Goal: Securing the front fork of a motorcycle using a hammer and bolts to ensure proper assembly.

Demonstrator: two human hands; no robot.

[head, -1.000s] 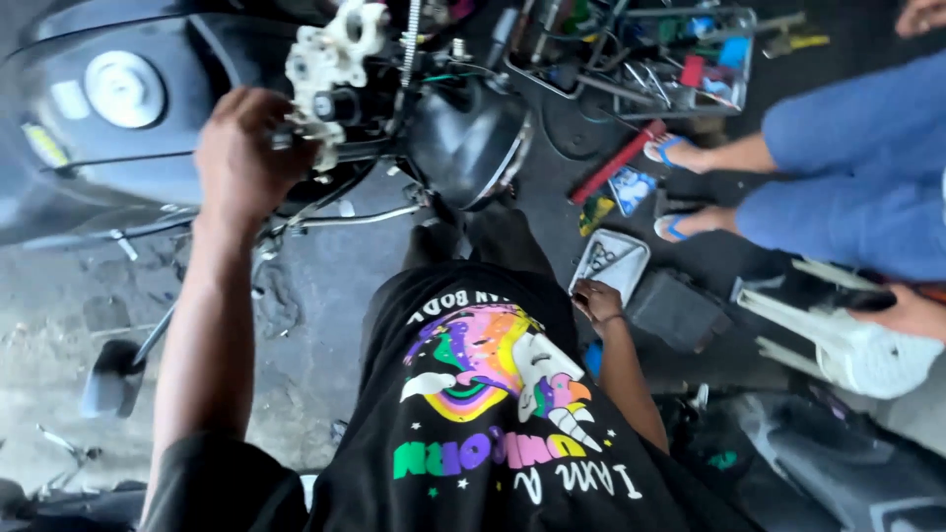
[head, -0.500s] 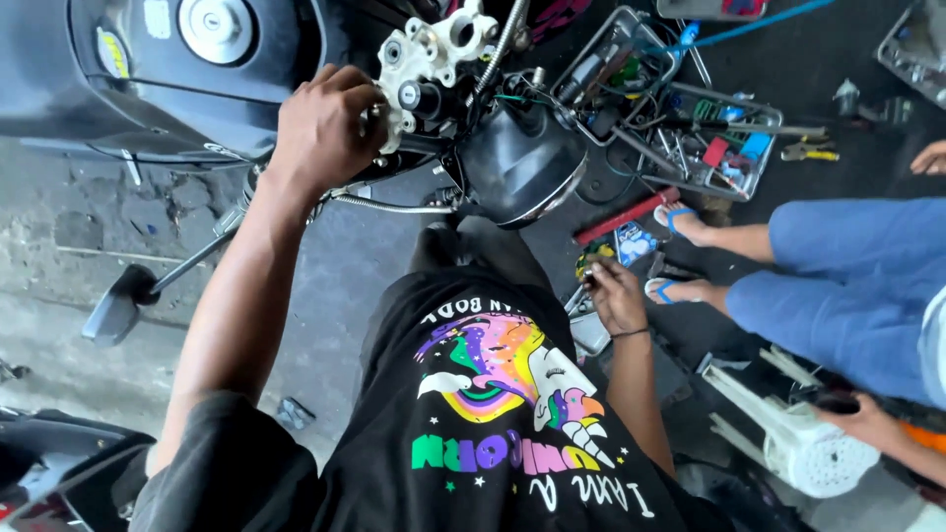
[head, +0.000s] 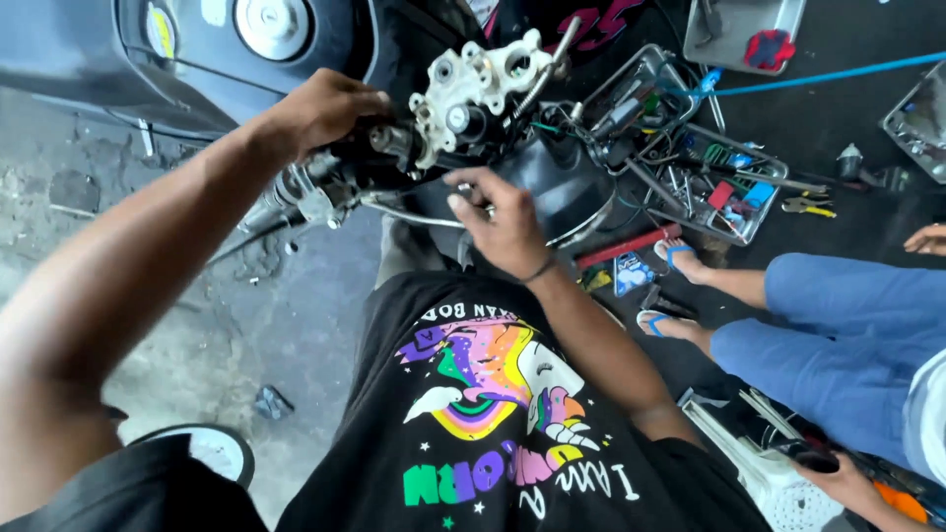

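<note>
My left hand point(head: 320, 108) is closed around the handlebar end point(head: 305, 192) of a dark motorcycle, arm stretched forward. Beside it sits a white metal clamp bracket point(head: 473, 84) with bolt holes, at the steering head. My right hand point(head: 503, 222) is just below that bracket, fingers curled on a thin chrome rod point(head: 409, 212) that runs under the handlebar. The black headlight shell point(head: 572, 192) lies behind this hand. My black printed T-shirt point(head: 493, 424) fills the lower middle.
The dark fuel tank point(head: 197, 49) is at top left. A wire tool tray point(head: 700, 172), a metal tray point(head: 744, 30), pliers point(head: 808, 207) and a blue hose point(head: 818, 74) lie on the floor. Another person in blue trousers point(head: 838, 325) sits at right, a hand point(head: 838, 478) near a white plastic part point(head: 774, 483).
My right hand has come up from the floor beside my leg to the rod under the bracket. My left hand stays on the handlebar; the view has moved closer.
</note>
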